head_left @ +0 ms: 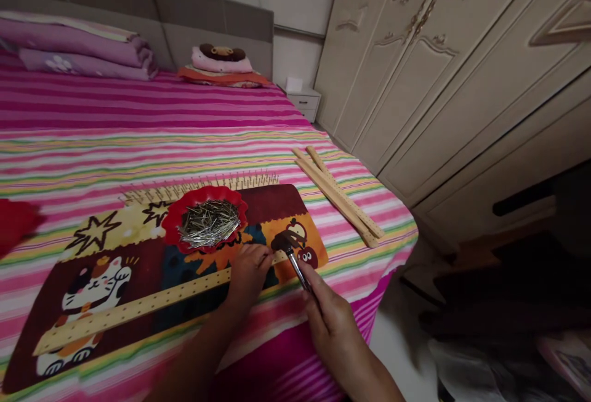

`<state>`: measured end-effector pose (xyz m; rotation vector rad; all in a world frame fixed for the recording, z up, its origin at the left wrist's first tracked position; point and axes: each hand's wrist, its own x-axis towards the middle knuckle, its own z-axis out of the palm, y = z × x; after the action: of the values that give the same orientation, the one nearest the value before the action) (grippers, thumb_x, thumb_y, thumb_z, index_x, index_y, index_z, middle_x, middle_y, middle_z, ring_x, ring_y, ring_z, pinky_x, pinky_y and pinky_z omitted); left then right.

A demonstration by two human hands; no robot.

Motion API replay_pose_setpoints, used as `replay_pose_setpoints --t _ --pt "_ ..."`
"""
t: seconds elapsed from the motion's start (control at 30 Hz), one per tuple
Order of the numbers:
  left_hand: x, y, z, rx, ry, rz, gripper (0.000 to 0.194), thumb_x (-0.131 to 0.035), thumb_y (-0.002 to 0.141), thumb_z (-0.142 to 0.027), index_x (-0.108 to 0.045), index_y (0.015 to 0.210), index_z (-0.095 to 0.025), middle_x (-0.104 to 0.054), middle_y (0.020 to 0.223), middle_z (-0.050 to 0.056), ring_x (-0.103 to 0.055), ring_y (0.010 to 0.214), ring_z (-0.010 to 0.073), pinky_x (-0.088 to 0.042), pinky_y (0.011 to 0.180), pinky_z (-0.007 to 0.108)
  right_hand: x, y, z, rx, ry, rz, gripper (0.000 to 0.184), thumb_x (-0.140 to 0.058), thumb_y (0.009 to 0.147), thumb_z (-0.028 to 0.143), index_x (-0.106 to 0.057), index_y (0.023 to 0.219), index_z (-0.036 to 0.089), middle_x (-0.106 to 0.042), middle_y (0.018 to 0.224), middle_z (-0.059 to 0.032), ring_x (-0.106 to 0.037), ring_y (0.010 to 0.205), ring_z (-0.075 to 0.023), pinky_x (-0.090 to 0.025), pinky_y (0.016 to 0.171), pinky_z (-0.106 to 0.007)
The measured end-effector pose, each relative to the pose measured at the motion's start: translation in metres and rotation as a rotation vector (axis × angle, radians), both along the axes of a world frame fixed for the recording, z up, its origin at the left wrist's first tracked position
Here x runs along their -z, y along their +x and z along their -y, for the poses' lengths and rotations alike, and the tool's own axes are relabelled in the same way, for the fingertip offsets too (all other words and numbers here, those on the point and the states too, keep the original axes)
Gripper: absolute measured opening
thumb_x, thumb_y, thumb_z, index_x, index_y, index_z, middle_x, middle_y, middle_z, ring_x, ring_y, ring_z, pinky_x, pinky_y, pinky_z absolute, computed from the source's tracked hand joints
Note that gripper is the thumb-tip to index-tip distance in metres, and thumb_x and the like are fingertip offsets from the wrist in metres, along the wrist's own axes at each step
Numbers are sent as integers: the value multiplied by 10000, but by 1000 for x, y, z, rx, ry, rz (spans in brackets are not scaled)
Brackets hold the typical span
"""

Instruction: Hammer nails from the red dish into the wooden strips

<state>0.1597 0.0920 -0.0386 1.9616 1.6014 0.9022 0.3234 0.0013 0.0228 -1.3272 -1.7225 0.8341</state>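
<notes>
My right hand (pixel 329 313) is closed round the metal handle of a small hammer (pixel 289 249), whose dark head hovers over the right end of a long wooden strip (pixel 133 307) dotted with holes. My left hand (pixel 249 271) rests on that strip just left of the hammer head, fingers pinched together, probably on a nail too small to make out. The strip lies on a cartoon-cat mat (pixel 92 279). A red dish (pixel 207 220) heaped with thin metal nails sits just behind my left hand.
A second wooden strip (pixel 203 185) studded with upright nails lies behind the dish. Two bare wooden strips (pixel 339 196) lie to the right on the striped bedsheet (pixel 138 119). Folded blankets (pixel 78 48) and a pillow are at the headboard. A cream wardrobe (pixel 438 69) stands right.
</notes>
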Motion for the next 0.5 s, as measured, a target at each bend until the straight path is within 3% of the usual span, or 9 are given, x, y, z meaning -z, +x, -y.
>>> replay_pose_setpoints --t 0.37,0.5 --pt "2 0 0 -15 8 -23 171 -491 799 -263 -614 693 -207 -630 748 22 -515 782 174 -386 733 304 0 -5 -6 -14 40 51 544 -406 842 73 -397 1370 201 -588 1281 -79 -550 1162 -199 -456 964 -335" --pt "2 1 0 -20 7 -26 176 -483 799 -265 -618 698 -212 -630 750 19 -521 787 174 -388 734 306 5 0 7 60 -26 -31 468 -435 876 170 -451 1340 226 -579 1296 -50 -532 1183 -209 -417 998 -332"
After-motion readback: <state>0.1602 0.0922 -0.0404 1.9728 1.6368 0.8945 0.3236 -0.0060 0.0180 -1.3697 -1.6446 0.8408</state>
